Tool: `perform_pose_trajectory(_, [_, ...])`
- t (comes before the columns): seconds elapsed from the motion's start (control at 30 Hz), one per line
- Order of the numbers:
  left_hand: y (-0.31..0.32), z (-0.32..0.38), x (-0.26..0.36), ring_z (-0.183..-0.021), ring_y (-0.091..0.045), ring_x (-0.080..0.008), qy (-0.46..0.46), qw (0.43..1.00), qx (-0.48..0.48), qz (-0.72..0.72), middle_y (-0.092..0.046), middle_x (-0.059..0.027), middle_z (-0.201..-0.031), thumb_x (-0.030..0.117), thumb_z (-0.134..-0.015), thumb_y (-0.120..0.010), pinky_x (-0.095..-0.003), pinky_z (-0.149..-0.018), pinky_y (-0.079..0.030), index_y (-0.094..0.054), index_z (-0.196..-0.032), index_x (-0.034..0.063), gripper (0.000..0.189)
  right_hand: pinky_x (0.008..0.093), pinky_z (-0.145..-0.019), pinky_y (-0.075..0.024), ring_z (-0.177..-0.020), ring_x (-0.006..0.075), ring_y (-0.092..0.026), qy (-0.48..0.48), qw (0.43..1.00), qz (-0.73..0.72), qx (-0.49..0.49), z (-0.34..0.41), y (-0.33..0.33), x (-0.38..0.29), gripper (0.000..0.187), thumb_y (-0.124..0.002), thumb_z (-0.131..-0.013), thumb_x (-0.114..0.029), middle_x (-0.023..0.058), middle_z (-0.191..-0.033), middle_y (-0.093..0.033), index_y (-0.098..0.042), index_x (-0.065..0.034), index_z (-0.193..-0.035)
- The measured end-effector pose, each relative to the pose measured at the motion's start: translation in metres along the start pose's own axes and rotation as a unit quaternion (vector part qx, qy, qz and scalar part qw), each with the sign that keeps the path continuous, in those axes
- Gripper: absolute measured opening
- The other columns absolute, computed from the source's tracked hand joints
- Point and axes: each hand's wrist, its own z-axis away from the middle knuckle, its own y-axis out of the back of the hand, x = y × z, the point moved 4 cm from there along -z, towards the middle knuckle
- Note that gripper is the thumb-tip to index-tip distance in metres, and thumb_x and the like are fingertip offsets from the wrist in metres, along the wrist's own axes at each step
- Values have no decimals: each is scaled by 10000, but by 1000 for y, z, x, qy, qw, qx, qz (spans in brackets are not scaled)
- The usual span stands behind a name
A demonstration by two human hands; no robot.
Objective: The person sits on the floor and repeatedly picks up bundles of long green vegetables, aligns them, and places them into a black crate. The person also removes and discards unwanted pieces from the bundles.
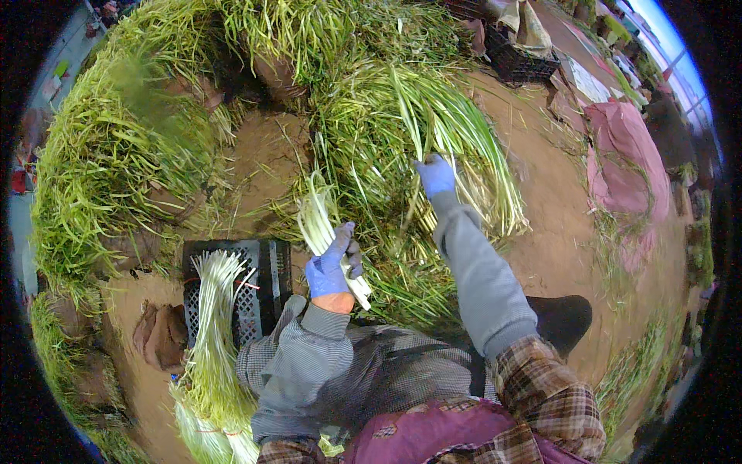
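Observation:
My left hand, in a blue glove, is closed around a small bunch of pale leafy stalks, whose cut-looking white ends stick out below the palm. My right hand, gloved too, reaches to a heap of long green stalks in front of me; its fingers are at some stalks, but whether they grip them is hidden. At my left, a large bundle of pale stalks bound with a thin tie lies across a black plastic crate.
Large piles of green stalks stand at the left and ahead. A dark crate with a sack is at the upper right, near a pink cloth on the dirt ground. More tied bundles lie at the lower left.

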Motion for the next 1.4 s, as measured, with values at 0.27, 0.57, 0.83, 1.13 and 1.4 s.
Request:
perform_pose_trajectory(0.27, [2, -14, -27, -485, -451, -68, -8, 979, -18, -202, -531, 15, -642, 162, -708, -671, -208, -410, -335, -601, -864, 49, 205, 288, -560, -451, -574, 157, -525, 161, 959, -137, -190, 198, -4, -5, 357, -677, -708, -246, 102, -674, -560, -534, -28, -951])
perform_pose_trajectory(0.57, [15, 7, -29, -454, -433, -76, -32, 979, -10, -201, -493, 15, -595, 208, -696, -697, -214, -392, -340, -582, -831, 47, 240, 281, -705, -480, -782, 214, -625, 140, 966, -161, -143, 234, 6, -19, 368, -638, -750, -250, 175, -872, -629, -586, 27, -987])
perform_pose_trajectory(0.83, [28, 5, -8, -450, -440, -78, -95, 983, 54, -149, -510, 12, -595, 196, -707, -688, -221, -380, -350, -589, -835, 50, 219, 236, -652, -439, -716, 142, -565, 9, 938, -326, -117, 247, -13, -37, 210, -562, -795, -195, 59, -780, -623, -614, -22, -903])
perform_pose_trajectory(1.13, [41, 4, -9, -478, -478, -88, -131, 961, 51, -237, -565, -17, -646, 218, -751, -627, -242, -388, -363, -619, -854, 45, 202, 258, -708, -441, -791, 150, -557, -44, 842, -499, -200, 206, -32, -81, 262, -550, -785, -142, 72, -846, -592, -575, 15, -993])
perform_pose_trajectory(1.4, [35, 3, -2, -467, -492, -119, -103, 981, 70, -150, -556, -29, -652, 196, -733, -636, -248, -387, -371, -619, -818, 26, 191, 272, -565, -466, -734, 144, -544, -83, 810, -541, -210, 209, -33, -88, 286, -590, -782, -172, 38, -831, -579, -567, -31, -1029])
